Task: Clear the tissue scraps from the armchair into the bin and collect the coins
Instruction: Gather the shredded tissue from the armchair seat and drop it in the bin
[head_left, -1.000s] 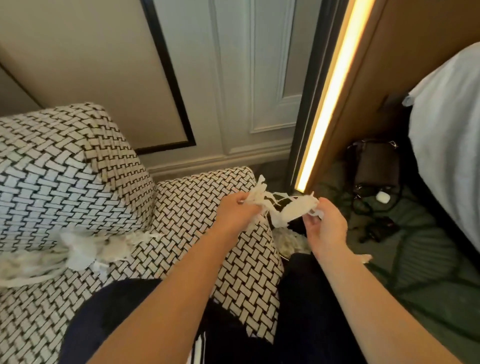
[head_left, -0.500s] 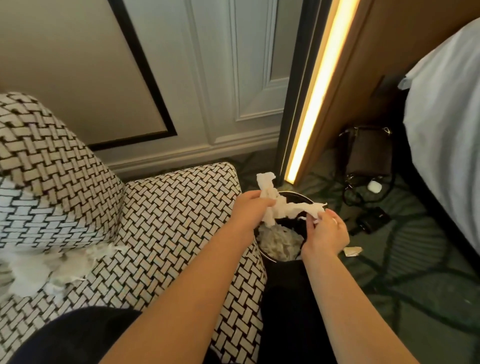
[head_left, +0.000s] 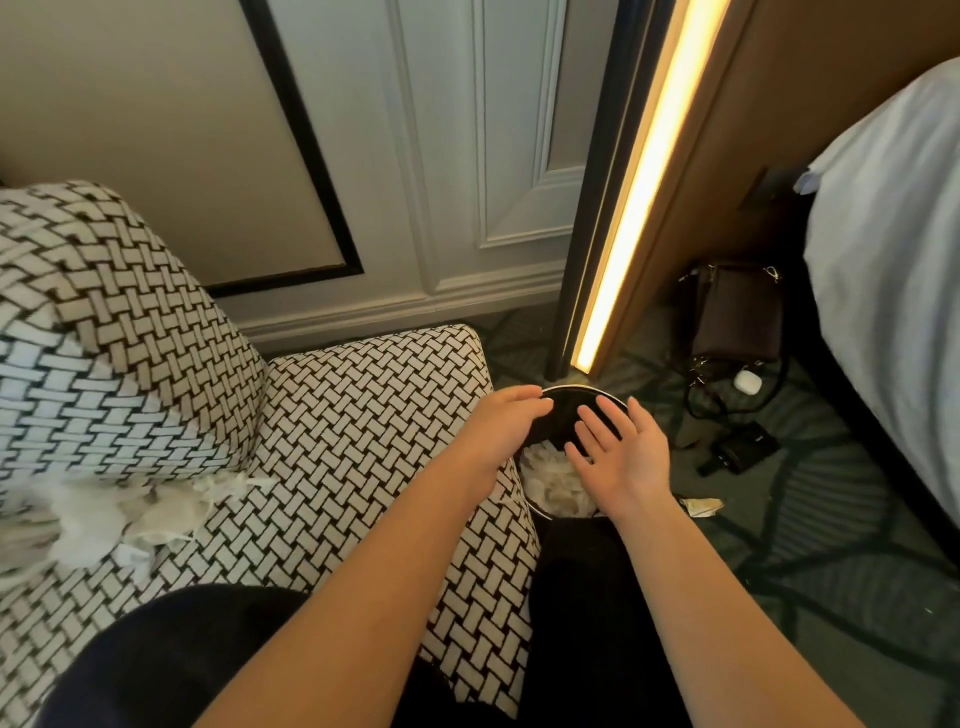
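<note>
White tissue (head_left: 550, 483) we just held now lies in the bin (head_left: 566, 391), centre frame. Our left hand (head_left: 506, 421) and right hand (head_left: 623, 452) hover empty, fingers relaxed; more scraps (head_left: 104, 514) remain on the armchair (head_left: 363, 415), lower left.

A black-and-white basketweave is worn by the armchair (head_left: 363, 410) — white scraps (head_left: 550, 483) are held in the black bin (head_left: 571, 397); dark green carpet (head_left: 831, 545).
</note>
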